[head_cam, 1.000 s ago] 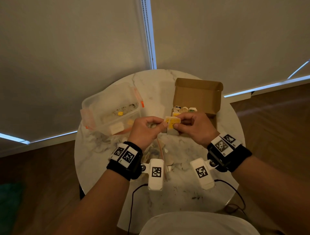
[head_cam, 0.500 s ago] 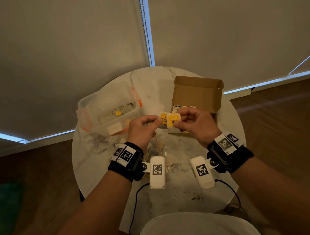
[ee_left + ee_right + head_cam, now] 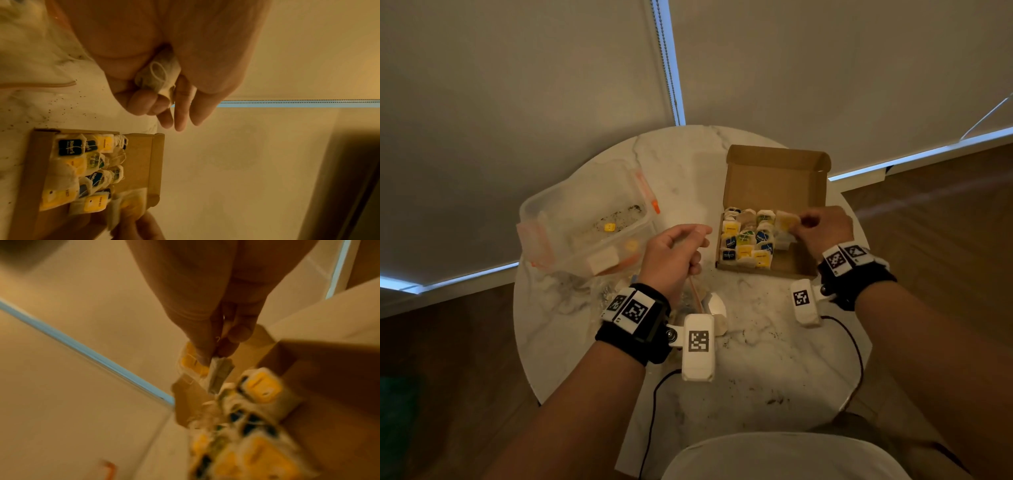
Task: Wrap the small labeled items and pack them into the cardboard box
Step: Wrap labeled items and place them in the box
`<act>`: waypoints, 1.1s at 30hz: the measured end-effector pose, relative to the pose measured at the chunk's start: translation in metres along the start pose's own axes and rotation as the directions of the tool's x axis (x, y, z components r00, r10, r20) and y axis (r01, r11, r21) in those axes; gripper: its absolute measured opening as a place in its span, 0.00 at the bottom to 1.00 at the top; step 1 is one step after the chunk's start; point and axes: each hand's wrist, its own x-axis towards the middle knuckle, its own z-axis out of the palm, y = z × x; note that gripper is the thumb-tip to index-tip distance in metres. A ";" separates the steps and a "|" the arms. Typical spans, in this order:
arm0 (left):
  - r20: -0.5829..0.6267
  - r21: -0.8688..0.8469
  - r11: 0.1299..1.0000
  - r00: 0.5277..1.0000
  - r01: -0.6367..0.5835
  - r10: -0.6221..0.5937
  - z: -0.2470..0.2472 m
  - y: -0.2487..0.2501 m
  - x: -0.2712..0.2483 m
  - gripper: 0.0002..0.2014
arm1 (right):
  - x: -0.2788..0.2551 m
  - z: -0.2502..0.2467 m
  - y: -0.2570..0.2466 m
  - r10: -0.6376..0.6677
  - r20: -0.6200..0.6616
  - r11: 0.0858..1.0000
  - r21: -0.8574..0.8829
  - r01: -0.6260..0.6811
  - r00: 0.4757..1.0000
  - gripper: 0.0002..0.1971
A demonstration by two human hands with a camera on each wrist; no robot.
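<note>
An open cardboard box (image 3: pixel 792 265) stands at the back right of the table, its left part filled with several small wrapped items with yellow, blue and green labels (image 3: pixel 744 240). My right hand (image 3: pixel 799 228) pinches a wrapped yellow-labelled item (image 3: pixel 787 219) over the box's far right part; in the right wrist view my right hand (image 3: pixel 213 353) holds this item (image 3: pixel 194 368) by its edge above the packed ones. My left hand (image 3: pixel 688 240) hovers left of the box. In the left wrist view a small gauzy bag (image 3: pixel 158 74) is tucked under its curled fingers (image 3: pixel 141 102).
A clear plastic container (image 3: pixel 541 219) with orange latches sits at the back left, a yellow tag (image 3: pixel 609 226) inside. The round marble table (image 3: pixel 756 359) carries dark crumbs and a crumpled clear bag (image 3: pixel 698 294) under my left wrist. Black cables (image 3: pixel 654 407) hang off the near edge.
Both hands held the yellow item together at the centre. The right hand has since carried it rightwards over the box; the left hand has let go and stays beside the box.
</note>
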 end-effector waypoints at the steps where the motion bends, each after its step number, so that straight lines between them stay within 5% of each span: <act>1: 0.009 0.006 1.000 1.000 0.001 -0.001 0.000 0.000 0.001 0.07 | 0.006 0.004 0.007 0.012 0.011 0.997 -0.083 -0.011 1.000 0.12; 5: 0.021 0.046 0.999 1.000 -0.003 0.002 0.000 -0.002 0.004 0.07 | 0.016 0.023 0.021 0.058 0.117 0.958 -0.285 -0.022 0.991 0.10; 21: 0.015 0.049 0.999 1.000 -0.011 0.010 -0.007 -0.003 0.010 0.07 | 0.043 0.067 0.029 0.307 0.076 0.913 -0.307 -0.271 0.949 0.08; 28: 0.057 -0.238 0.966 0.994 0.103 -0.092 -0.006 0.006 0.005 0.13 | 0.034 0.050 0.020 0.217 0.108 0.920 -0.355 -0.167 0.970 0.14; 33: 0.121 -0.462 0.850 0.967 0.254 -0.223 -0.008 0.011 0.004 0.18 | -0.011 0.018 -0.035 -0.182 0.022 0.981 -0.056 0.183 0.983 0.12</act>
